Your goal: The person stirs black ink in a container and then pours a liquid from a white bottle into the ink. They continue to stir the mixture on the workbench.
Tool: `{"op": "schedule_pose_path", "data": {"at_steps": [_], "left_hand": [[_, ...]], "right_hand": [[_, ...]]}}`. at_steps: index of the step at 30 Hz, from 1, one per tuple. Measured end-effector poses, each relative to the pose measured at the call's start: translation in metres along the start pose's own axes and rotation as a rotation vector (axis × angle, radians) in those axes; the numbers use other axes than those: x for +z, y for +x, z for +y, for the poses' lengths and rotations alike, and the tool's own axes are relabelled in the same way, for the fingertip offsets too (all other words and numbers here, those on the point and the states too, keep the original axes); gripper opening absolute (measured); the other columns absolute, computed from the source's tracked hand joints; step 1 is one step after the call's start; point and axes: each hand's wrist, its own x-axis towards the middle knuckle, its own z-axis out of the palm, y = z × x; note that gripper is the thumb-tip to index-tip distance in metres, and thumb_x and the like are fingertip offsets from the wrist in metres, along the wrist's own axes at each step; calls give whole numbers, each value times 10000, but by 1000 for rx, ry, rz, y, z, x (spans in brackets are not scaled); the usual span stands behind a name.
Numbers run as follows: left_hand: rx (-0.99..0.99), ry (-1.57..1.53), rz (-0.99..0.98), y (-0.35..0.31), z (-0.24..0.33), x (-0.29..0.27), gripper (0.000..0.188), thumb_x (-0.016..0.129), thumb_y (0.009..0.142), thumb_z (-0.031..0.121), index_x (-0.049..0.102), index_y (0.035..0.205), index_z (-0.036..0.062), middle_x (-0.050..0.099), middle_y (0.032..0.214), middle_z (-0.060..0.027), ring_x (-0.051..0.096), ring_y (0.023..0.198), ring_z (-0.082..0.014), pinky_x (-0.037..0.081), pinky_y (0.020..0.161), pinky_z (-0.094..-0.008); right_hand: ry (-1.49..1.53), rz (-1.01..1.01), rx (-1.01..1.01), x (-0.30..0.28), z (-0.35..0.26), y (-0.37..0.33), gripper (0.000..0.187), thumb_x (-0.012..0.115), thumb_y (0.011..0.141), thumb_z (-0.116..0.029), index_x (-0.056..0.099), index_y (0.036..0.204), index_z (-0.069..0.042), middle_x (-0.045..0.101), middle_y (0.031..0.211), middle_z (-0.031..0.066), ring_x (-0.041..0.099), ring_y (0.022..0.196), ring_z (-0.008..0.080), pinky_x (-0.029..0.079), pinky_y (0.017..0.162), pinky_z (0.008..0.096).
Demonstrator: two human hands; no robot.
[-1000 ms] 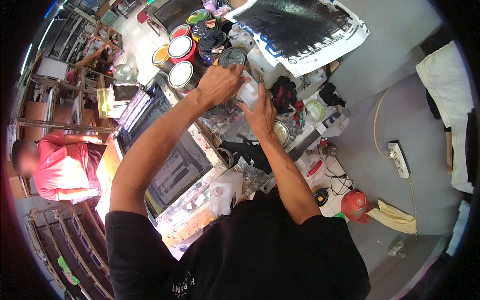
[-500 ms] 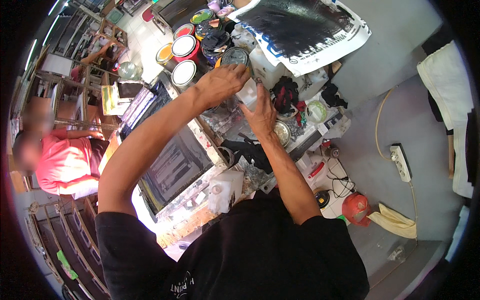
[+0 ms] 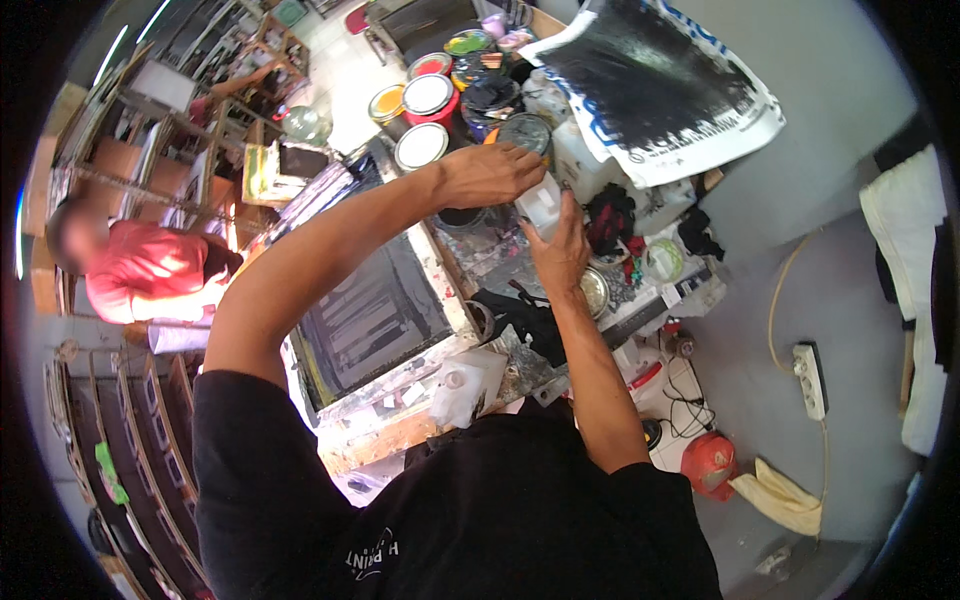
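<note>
Over the cluttered bench, my right hand [image 3: 561, 247] grips a small whitish translucent plastic container [image 3: 543, 207] from its right side, thumb and fingers around it. My left hand [image 3: 490, 173] reaches across to the container's upper end with its fingers curled together. What those left fingers pinch is hidden behind the hand. Just beyond them stands a dark-lidded tin [image 3: 524, 132], and a larger whitish jerrycan [image 3: 583, 160] is close on the right. A black and red rag [image 3: 610, 218] lies right of my right hand.
Several paint tins stand to the far left, including a white-lidded one [image 3: 421, 146]. A screen-printing frame [image 3: 375, 325] lies under my left forearm. A black-smeared white sheet [image 3: 660, 95] covers the far right. Another person in red [image 3: 150, 270] is at the left. A white jerrycan [image 3: 470, 385] stands near me.
My view has shifted, so the bench sits further right and lower in the picture. Both hands stay at the container. The other person's arm and posture have changed.
</note>
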Motion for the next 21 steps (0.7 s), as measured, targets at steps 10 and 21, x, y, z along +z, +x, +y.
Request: {"op": "schedule_pose_path", "data": {"at_steps": [10,21], "left_hand": [[-536,-324,-248,18,17,-11,354,548,975,307,708,1042,-2,715,815,-198,736,828,-370,586,707,-486],[-507,-242,-63,20,38,-2,337,711,809,196,659,1081,5,695,962,-135,727,845,-335,593,745,-459]], "right_hand": [[-65,8,-60,-2,1,-2,933,899,744,-293,395,1482,-22,589,1341,259,617,1159,455,542,927,496],[-12,-29,75,5,9,-3,895,863,804,-291,374,1498,-6,542,1401,280,569,1250,458,508,977,504]]}}
